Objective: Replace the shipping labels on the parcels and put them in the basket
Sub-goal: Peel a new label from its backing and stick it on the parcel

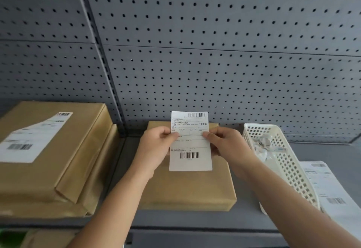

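1 held label btwn left hand & right hand; 1 parcel under them; 2+ stacked parcels to their left, 1 stuck label; 1 basket to their right; loose sheets beyond, no. unclear.

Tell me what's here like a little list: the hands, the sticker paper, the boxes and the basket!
hands: left hand and right hand each pinch one side of the label
label: white, barcodes at top and bottom, held over the parcel
parcel: brown, flat on the shelf, no label showing on it
stack: brown parcels at left, top one labelled
basket: white, at right, crumpled paper inside
sheets: printed, right of the basket
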Demonstrator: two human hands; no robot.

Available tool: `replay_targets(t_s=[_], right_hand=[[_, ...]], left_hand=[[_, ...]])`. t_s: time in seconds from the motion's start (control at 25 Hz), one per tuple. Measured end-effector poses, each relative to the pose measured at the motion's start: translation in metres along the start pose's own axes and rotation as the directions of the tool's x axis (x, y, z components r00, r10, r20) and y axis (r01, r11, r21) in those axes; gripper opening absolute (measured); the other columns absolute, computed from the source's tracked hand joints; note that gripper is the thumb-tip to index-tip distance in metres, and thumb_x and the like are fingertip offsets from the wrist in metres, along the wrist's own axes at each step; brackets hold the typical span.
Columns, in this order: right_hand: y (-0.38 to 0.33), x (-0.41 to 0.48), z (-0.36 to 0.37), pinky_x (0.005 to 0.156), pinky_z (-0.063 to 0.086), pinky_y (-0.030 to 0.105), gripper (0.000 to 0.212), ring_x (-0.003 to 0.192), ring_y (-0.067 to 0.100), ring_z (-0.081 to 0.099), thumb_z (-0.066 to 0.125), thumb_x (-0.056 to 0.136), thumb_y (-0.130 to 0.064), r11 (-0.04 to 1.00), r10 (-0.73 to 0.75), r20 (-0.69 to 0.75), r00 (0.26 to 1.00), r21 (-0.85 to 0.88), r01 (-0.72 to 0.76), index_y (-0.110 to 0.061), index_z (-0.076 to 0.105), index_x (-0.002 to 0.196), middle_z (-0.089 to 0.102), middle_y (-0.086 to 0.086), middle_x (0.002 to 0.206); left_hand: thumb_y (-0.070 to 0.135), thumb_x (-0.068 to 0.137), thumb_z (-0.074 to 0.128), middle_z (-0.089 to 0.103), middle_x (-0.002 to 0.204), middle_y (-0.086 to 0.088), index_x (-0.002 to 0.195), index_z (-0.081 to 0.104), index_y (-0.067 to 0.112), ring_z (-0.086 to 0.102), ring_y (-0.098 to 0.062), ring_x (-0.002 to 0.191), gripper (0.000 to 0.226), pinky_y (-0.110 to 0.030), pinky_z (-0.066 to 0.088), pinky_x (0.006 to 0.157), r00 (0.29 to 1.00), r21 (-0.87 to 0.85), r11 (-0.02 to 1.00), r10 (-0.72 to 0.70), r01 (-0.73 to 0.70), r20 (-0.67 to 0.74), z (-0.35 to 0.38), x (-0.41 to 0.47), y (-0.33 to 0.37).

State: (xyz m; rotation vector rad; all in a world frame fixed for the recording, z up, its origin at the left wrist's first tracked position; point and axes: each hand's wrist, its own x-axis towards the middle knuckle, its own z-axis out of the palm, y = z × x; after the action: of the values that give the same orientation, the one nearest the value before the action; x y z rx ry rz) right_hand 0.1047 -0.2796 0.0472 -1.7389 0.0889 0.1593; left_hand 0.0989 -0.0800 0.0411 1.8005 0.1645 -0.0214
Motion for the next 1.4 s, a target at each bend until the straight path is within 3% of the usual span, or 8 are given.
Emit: replay_targets(t_s=[0.2, 0.32, 0.4, 0.6, 0.72, 0.8, 1.16, 1.4], right_hand=[[0.012, 0.006, 0.02, 0.067, 0.06, 0.028, 0.016, 0.074, 0.015, 0.073, 0.063, 0.096, -0.023, 0.974, -0.002, -0.056, 0.998, -0.226, -0.011, -0.012, 0.071, 0.087, 0.076, -0.004, 0.082], [0.021, 0.01, 0.026, 0.074, 0.061, 0.034, 0.012, 0.076, 0.013, 0.072, 0.066, 0.093, -0.027, 0.945, -0.011, -0.104, 0.995, -0.325, -0.023, -0.019, 0.071, 0.085, 0.075, -0.006, 0.082], [0.025, 0.012, 0.027, 0.075, 0.06, 0.035, 0.008, 0.078, 0.013, 0.071, 0.067, 0.092, -0.027, 0.925, -0.027, -0.124, 0.992, -0.38, -0.022, -0.021, 0.07, 0.088, 0.074, -0.005, 0.083], [0.028, 0.016, 0.028, 0.055, 0.043, 0.018, 0.015, 0.072, 0.009, 0.065, 0.069, 0.091, -0.027, 0.865, -0.066, -0.142, 0.988, -0.501, -0.015, -0.021, 0.062, 0.103, 0.067, -0.003, 0.08], [0.029, 0.017, 0.031, 0.052, 0.038, 0.018, 0.021, 0.066, 0.005, 0.058, 0.068, 0.091, -0.025, 0.837, -0.088, -0.136, 0.987, -0.548, 0.0, -0.02, 0.058, 0.109, 0.061, -0.005, 0.078], [0.03, 0.018, 0.033, 0.053, 0.038, 0.02, 0.023, 0.065, 0.004, 0.055, 0.068, 0.091, -0.024, 0.821, -0.105, -0.13, 0.986, -0.571, 0.012, -0.018, 0.057, 0.111, 0.058, -0.006, 0.075], [0.033, 0.018, 0.034, 0.057, 0.046, 0.025, 0.026, 0.066, 0.007, 0.057, 0.067, 0.091, -0.021, 0.766, -0.162, -0.096, 0.982, -0.639, 0.064, -0.015, 0.053, 0.113, 0.057, -0.01, 0.071], [0.033, 0.02, 0.037, 0.061, 0.054, 0.035, 0.028, 0.071, 0.016, 0.062, 0.062, 0.091, -0.021, 0.726, -0.154, -0.081, 0.985, -0.685, 0.057, -0.018, 0.05, 0.116, 0.065, -0.001, 0.08]], left_hand=[[0.026, 0.096, 0.068, 0.077, 0.083, 0.012, 0.089, 0.078, 0.021, 0.071, -0.001, 0.078, 0.012, -0.034, 0.061, 0.077, 0.998, 0.251, 0.966, 0.062, -0.059, -0.005, -0.014, 0.01, -0.024], [0.024, 0.095, 0.069, 0.072, 0.081, 0.017, 0.091, 0.078, 0.016, 0.066, 0.006, 0.076, 0.013, -0.013, 0.051, 0.061, 0.994, 0.366, 0.926, 0.107, -0.094, -0.015, -0.012, 0.016, -0.029], [0.023, 0.096, 0.069, 0.069, 0.078, 0.019, 0.091, 0.077, 0.015, 0.064, 0.008, 0.074, 0.013, -0.009, 0.046, 0.055, 0.992, 0.406, 0.907, 0.126, -0.115, -0.002, -0.01, 0.019, -0.03], [0.024, 0.096, 0.07, 0.067, 0.077, 0.017, 0.094, 0.077, 0.014, 0.064, 0.005, 0.074, 0.012, -0.016, 0.051, 0.057, 0.991, 0.482, 0.867, 0.13, -0.126, 0.024, -0.006, 0.021, -0.034], [0.024, 0.094, 0.072, 0.07, 0.08, 0.014, 0.095, 0.077, 0.015, 0.067, -0.002, 0.077, 0.011, -0.02, 0.054, 0.064, 0.99, 0.512, 0.85, 0.137, -0.126, 0.018, -0.006, 0.022, -0.034], [0.024, 0.093, 0.073, 0.072, 0.083, 0.009, 0.096, 0.076, 0.014, 0.069, -0.01, 0.081, 0.011, -0.03, 0.057, 0.071, 0.992, 0.523, 0.846, 0.123, -0.108, 0.006, -0.007, 0.024, -0.034], [0.026, 0.089, 0.078, 0.064, 0.078, 0.011, 0.09, 0.067, 0.018, 0.063, -0.005, 0.072, 0.014, -0.026, 0.051, 0.061, 0.998, 0.583, 0.811, 0.068, -0.047, -0.015, -0.004, 0.027, -0.034], [0.032, 0.087, 0.08, 0.062, 0.09, 0.007, 0.102, 0.057, 0.021, 0.057, -0.005, 0.073, 0.03, -0.024, 0.04, 0.057, 0.994, 0.623, 0.779, 0.103, -0.063, -0.028, -0.004, 0.027, -0.035]])
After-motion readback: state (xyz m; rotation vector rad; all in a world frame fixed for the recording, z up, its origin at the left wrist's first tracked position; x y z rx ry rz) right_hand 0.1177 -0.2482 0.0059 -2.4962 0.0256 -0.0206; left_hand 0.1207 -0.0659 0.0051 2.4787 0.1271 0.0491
